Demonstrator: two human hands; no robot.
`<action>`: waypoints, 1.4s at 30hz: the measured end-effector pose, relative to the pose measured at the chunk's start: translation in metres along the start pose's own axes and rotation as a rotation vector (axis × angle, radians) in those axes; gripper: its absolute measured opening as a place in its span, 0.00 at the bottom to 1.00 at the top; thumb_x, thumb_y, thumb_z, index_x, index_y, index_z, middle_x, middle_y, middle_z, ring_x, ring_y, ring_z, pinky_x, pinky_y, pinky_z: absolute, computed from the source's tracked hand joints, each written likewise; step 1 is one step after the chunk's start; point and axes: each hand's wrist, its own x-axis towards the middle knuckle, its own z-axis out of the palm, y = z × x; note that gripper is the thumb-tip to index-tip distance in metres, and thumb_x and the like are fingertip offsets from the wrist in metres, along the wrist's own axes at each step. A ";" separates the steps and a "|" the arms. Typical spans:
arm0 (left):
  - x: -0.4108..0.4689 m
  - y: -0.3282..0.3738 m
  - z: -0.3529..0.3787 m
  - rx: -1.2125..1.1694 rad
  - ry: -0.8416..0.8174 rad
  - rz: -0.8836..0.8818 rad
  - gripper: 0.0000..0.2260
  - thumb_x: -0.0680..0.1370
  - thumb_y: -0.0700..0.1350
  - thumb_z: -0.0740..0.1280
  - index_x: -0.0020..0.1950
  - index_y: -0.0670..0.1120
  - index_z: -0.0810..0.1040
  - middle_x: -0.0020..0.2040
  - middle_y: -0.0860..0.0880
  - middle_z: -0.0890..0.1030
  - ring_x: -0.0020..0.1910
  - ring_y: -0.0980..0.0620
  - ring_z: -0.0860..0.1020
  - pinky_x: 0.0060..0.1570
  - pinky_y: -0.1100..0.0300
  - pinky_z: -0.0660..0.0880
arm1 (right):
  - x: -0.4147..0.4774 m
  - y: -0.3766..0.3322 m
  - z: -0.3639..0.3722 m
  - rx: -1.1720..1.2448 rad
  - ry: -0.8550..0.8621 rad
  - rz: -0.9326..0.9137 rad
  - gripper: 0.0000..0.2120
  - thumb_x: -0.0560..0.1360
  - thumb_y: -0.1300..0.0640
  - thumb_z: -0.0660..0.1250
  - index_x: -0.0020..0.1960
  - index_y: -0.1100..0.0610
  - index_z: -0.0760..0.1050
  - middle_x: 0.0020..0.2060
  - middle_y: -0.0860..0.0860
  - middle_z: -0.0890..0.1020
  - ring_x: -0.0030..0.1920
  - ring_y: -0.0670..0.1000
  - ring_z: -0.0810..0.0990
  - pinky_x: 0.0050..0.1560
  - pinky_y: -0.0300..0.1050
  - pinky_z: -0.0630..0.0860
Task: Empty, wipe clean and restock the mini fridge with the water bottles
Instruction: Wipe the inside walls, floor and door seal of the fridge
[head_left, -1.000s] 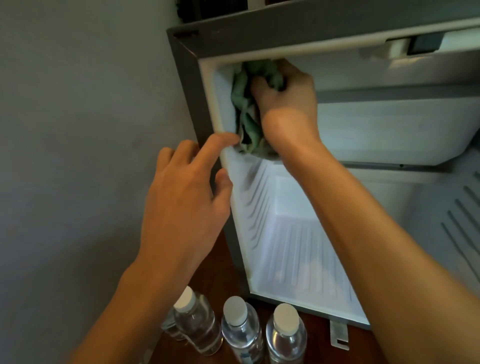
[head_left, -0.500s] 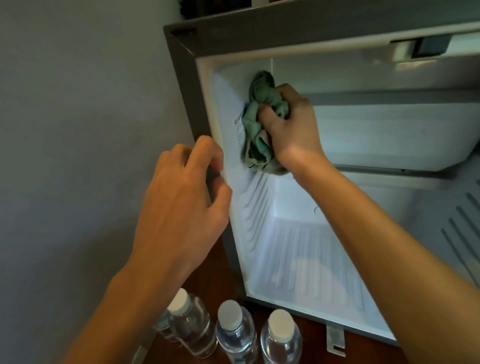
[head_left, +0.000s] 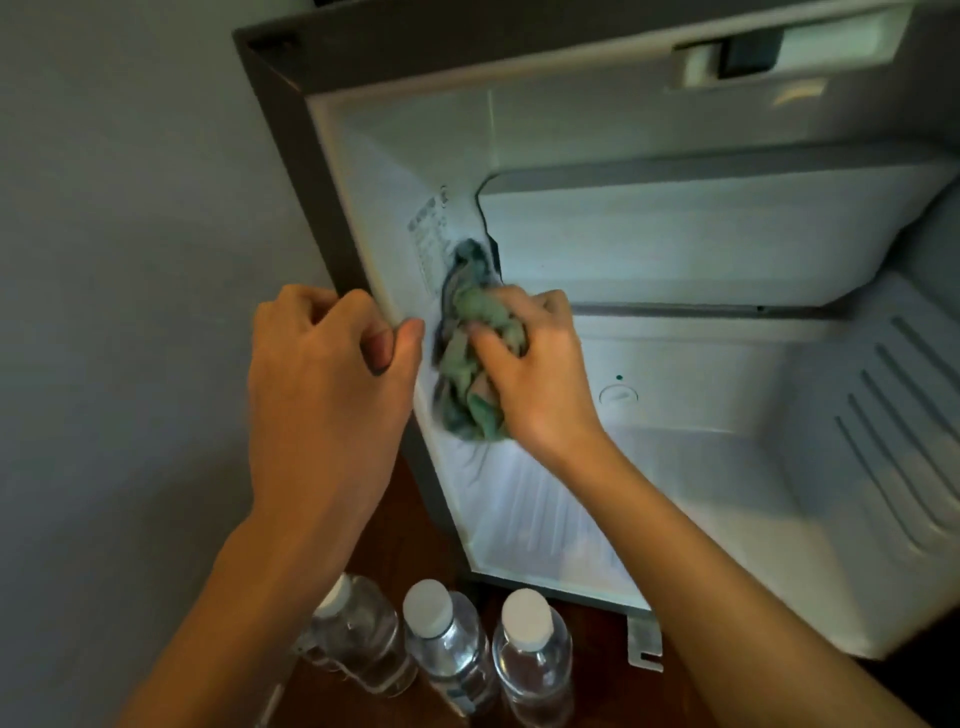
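a: what have the hands got?
b: the right hand (head_left: 540, 374) grips a bunched green cloth (head_left: 470, 379), pressed on the left inner wall of the mini fridge (head_left: 311, 156). the left hand (head_left: 322, 384) is curled, holding nothing, thumb on the front edge.
a: and the water bottles (head_left: 447, 644)?
b: three stand upright outside, below the fridge's left corner, under the left forearm. i'd judge the left hand nearer for restocking, once wiping ends.
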 end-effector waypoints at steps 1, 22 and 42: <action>-0.002 0.001 0.000 0.011 -0.003 0.019 0.12 0.76 0.48 0.69 0.38 0.44 0.70 0.45 0.45 0.74 0.52 0.49 0.67 0.45 0.69 0.58 | 0.012 0.011 0.005 0.022 0.055 0.079 0.10 0.78 0.54 0.66 0.58 0.52 0.79 0.52 0.55 0.73 0.51 0.53 0.76 0.61 0.44 0.74; -0.026 -0.019 0.042 0.055 -0.090 0.115 0.08 0.78 0.45 0.69 0.56 0.52 0.76 0.61 0.40 0.65 0.64 0.43 0.61 0.58 0.61 0.62 | 0.042 0.078 0.022 -0.221 0.142 0.182 0.12 0.75 0.53 0.64 0.33 0.47 0.68 0.45 0.59 0.77 0.47 0.63 0.77 0.45 0.49 0.73; -0.025 -0.017 0.028 -0.114 -0.245 0.051 0.12 0.80 0.47 0.67 0.62 0.59 0.76 0.68 0.48 0.61 0.51 0.81 0.63 0.49 0.88 0.59 | 0.027 0.083 0.032 -0.113 0.183 0.270 0.06 0.74 0.46 0.60 0.43 0.46 0.73 0.49 0.61 0.79 0.46 0.60 0.81 0.51 0.55 0.80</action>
